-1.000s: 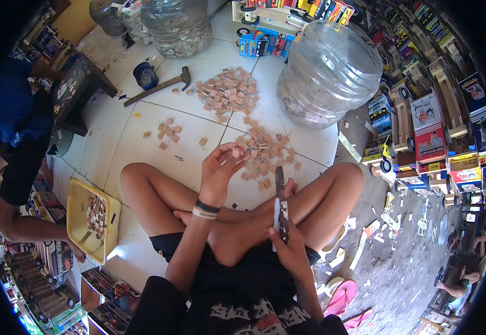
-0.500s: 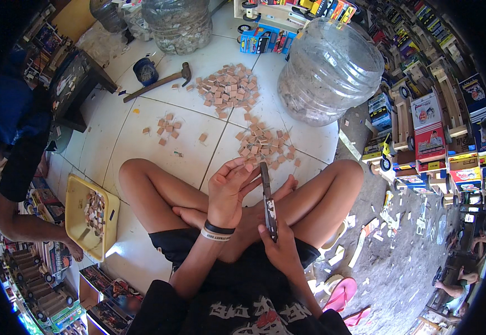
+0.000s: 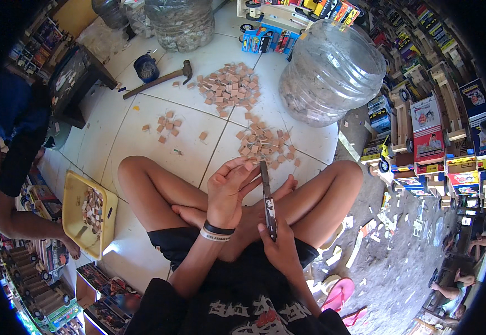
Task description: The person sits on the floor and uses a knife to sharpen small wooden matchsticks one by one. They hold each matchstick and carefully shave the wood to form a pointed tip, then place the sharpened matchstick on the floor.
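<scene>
Two hands: left hand point(image 3: 229, 187) pinches block point(image 3: 249, 165), right hand point(image 3: 279, 245) knife point(image 3: 267, 198).

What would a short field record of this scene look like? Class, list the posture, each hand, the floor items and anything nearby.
Posture: seated cross-legged on white tiled floor
Left hand: pinches a small wooden block at its fingertips
Right hand: grips a knife, blade pointing up beside the block
Floor ahead: scattered wooden blocks, hammer, large clear plastic jug
Left side: yellow tray holding more blocks
Right side: toy trucks
</scene>
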A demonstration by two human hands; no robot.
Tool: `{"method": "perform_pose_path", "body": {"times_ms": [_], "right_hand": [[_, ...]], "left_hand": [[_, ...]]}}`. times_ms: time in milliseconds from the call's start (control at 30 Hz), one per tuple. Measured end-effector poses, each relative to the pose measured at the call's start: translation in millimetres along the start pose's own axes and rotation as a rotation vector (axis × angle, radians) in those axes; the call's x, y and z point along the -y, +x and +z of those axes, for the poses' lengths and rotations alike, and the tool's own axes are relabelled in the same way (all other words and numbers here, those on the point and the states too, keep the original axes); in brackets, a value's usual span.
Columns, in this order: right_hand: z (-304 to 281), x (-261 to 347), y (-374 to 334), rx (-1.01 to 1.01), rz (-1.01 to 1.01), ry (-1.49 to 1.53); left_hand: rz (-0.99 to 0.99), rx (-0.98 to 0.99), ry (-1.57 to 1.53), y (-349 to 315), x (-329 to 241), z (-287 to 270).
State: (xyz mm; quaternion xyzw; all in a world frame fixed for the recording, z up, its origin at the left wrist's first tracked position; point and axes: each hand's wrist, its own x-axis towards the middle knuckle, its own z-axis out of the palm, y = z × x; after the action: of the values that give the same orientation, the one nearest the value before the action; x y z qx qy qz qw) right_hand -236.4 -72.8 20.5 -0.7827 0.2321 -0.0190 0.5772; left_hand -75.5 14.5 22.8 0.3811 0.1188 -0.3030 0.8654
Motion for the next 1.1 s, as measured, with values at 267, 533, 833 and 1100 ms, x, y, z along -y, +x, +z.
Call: {"method": "perform_pose_path", "body": {"times_ms": [267,533,833,1100], "right_hand": [[5,1,0,-0.07,0.001,-0.049],[-2,2,-6,0.147,0.153,0.204],[13,15,11,-0.167,-0.146,-0.347],[10,15,14,-0.104,-0.208,-0.189]], "left_hand": [[0.037,0.019,-0.005,-1,2,-4],[0.424,0.234,0.286,20,14,-21],[0.755,0.118,0.729,15,0,-7],[0.65,0.078,0.748,16,-15,-8]]}}
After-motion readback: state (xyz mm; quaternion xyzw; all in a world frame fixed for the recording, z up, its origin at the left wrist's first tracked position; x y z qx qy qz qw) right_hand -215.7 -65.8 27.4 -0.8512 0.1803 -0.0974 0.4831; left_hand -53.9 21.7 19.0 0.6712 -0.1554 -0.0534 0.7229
